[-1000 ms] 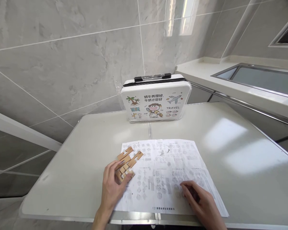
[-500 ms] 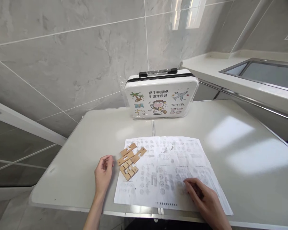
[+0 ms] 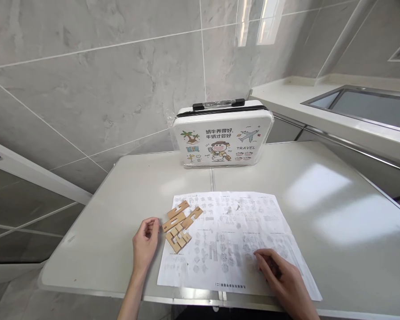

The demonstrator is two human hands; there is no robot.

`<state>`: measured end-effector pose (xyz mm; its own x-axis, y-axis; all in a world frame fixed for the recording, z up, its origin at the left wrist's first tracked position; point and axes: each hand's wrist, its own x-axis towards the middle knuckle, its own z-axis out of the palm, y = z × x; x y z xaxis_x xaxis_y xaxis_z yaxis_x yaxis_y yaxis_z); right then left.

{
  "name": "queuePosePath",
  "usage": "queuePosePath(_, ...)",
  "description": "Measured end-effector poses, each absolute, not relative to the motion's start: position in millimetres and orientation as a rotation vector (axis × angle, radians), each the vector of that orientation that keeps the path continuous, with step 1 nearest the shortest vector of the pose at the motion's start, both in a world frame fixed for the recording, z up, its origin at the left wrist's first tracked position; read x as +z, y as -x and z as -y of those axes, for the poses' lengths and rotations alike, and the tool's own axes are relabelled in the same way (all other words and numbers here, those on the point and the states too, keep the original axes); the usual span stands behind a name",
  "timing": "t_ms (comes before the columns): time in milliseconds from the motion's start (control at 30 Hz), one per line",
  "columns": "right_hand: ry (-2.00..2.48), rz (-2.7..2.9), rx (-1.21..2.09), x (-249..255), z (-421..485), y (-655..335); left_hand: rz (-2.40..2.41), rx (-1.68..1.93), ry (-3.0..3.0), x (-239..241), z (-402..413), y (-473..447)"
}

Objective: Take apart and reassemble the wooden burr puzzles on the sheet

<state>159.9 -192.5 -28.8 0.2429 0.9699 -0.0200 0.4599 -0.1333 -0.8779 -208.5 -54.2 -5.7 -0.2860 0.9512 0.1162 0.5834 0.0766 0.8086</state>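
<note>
Several notched wooden puzzle pieces (image 3: 180, 224) lie in a loose pile on the left part of a printed instruction sheet (image 3: 233, 240). My left hand (image 3: 146, 242) rests on the table just left of the pile, fingers loosely curled, holding nothing. On the sheet's lower right part lies my right hand (image 3: 282, 278), its fingers bent and pressing on the paper.
A white cartoon-printed case with a black handle (image 3: 222, 135) stands at the back of the white table (image 3: 336, 213), against the tiled wall. A counter with a steel sink (image 3: 363, 106) runs along the right. The table's front edge is near my wrists.
My left hand has come off the wooden pieces and drawn back to the left of the pile. The view has shifted a little; the right hand stays on the sheet.
</note>
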Motion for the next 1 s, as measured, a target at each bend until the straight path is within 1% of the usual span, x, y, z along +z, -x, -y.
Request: queuePosePath(1000,1.700,1.337,0.839,-25.4,191.4,-161.6,-1.915,1.069,-1.547,-3.5,55.4,207.5)
